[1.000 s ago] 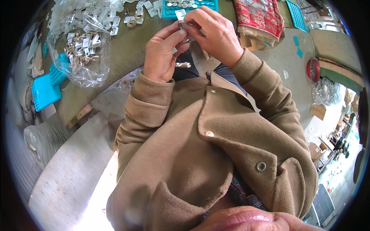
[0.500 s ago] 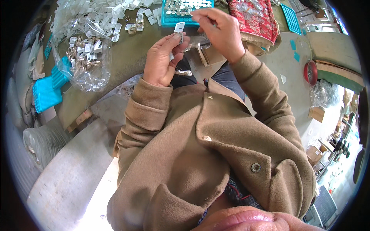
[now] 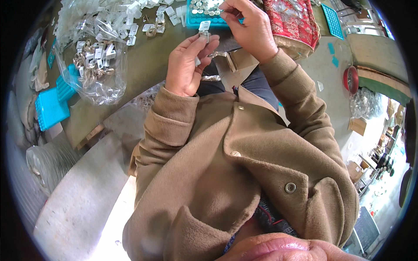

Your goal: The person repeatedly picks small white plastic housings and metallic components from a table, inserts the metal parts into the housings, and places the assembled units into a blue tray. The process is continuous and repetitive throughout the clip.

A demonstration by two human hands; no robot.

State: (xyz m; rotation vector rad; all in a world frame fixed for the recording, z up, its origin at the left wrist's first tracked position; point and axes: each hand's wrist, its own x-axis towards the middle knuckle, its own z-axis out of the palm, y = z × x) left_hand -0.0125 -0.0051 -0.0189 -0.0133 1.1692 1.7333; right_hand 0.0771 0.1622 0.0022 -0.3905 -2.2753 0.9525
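- Olive-green worktop [image 3: 148, 65] runs across the upper part of the scene, with pale concrete floor [image 3: 74, 209] below it on the left.
- Filling the middle is the person's tan wool coat [image 3: 226, 174], both sleeves reaching up toward the worktop.
- Red patterned cloth [image 3: 291, 17] lies folded at the upper right, just beside the right wrist.
- On the left of the worktop sits a clear plastic bag [image 3: 93, 71] of small metal pieces with white tags; more loose tagged pieces are scattered above it.
- Two blue plastic grids [image 3: 52, 104] lie at the worktop's left edge, overlapping.
- Near the top edge is a teal tray [image 3: 204, 21] holding rows of small round metal parts.
- The right hand [image 3: 248, 26] rests over the tray, its fingertips down among the round parts; whether they pinch one, I cannot tell.
- The left hand [image 3: 187, 65] is raised just below the tray, thumb and forefinger pressed together on a small white tag with a metal clip [image 3: 203, 29], held upright.
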